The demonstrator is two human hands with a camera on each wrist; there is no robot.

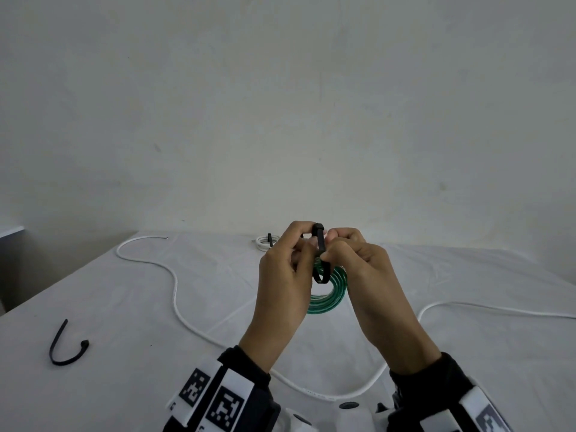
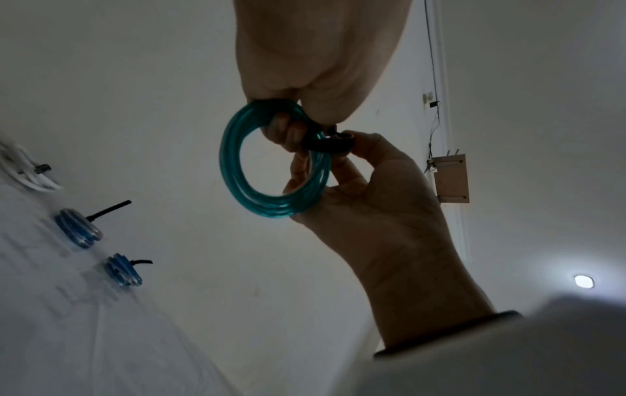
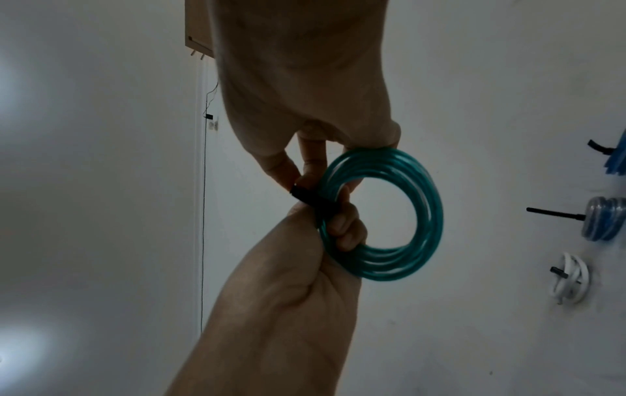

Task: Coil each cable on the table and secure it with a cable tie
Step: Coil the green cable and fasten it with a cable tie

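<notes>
A green cable coil [image 1: 331,291] hangs in the air above the table, held between both hands. A black cable tie [image 1: 321,254] is looped round its top. My left hand [image 1: 307,244] has its fingers curled through the coil [image 3: 389,214] and grips it where the tie [image 3: 311,198] wraps it. My right hand [image 1: 332,244] pinches the tie [image 2: 328,144] between thumb and fingers, its other fingers lying along the coil [image 2: 271,160]. A long white cable [image 1: 174,291] lies loose and uncoiled across the white table [image 1: 124,307].
A spare black cable tie [image 1: 65,347] lies bent at the table's left front. A tied white coil [image 1: 261,243] sits at the far edge. Two tied blue coils [image 2: 79,227] [image 2: 123,269] lie beyond it. A bare wall stands behind the table.
</notes>
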